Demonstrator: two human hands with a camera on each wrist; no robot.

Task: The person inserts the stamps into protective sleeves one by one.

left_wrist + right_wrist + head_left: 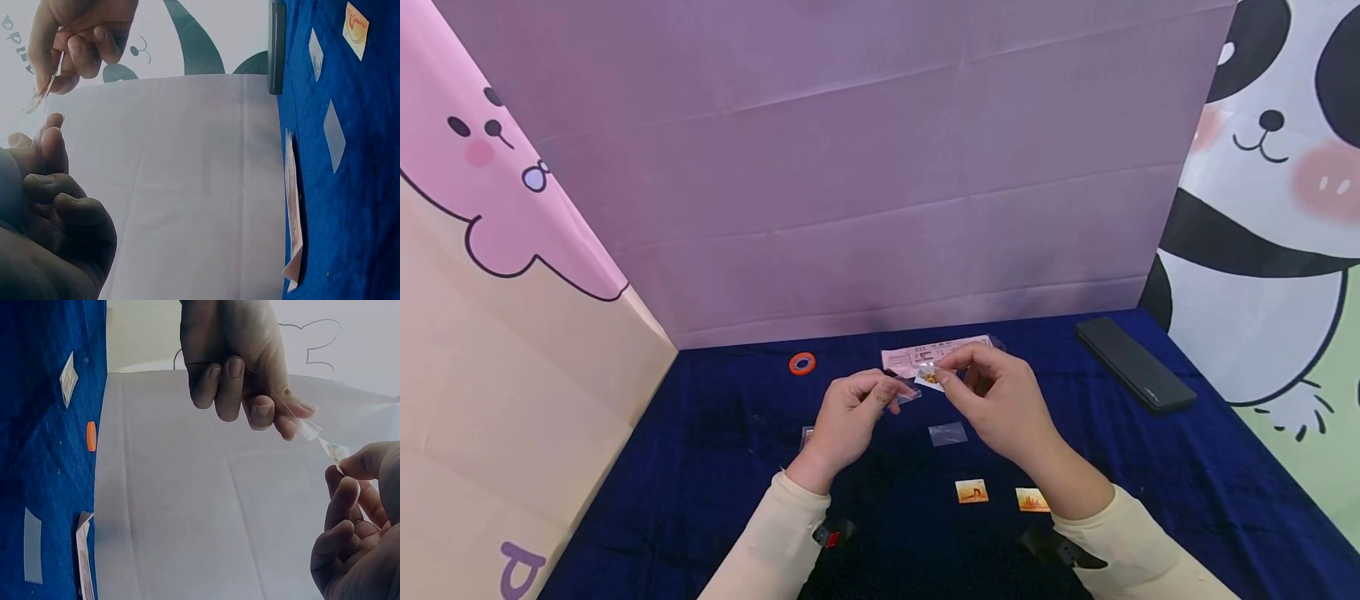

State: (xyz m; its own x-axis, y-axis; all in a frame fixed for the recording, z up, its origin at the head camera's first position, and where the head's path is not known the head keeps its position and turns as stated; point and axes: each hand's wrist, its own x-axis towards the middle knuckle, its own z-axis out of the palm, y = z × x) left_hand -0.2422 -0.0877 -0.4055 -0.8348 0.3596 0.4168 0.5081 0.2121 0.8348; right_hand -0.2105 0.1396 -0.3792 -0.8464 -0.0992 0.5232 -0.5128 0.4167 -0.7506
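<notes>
My left hand (850, 421) pinches a small clear plastic sleeve (309, 429) between thumb and forefinger. Opposite it, my right hand (1000, 404) holds a small white-edged picture card (927, 379) by its edge with thumb and fingertips. In the right wrist view the near ends of the card and sleeve almost meet. Both are held up above the blue cloth. Nearer me, two little orange picture cards, one on the left (972, 492) and one on the right (1032, 500), lie flat, the right one partly behind my right wrist.
A flat clear plastic piece (948, 434) lies below the hands. Behind them is a pink printed packet (901, 362). An orange ring-shaped roll (802, 356) sits at back left, a long dark case (1135, 367) at right. One small item (807, 434) shows beside my left wrist.
</notes>
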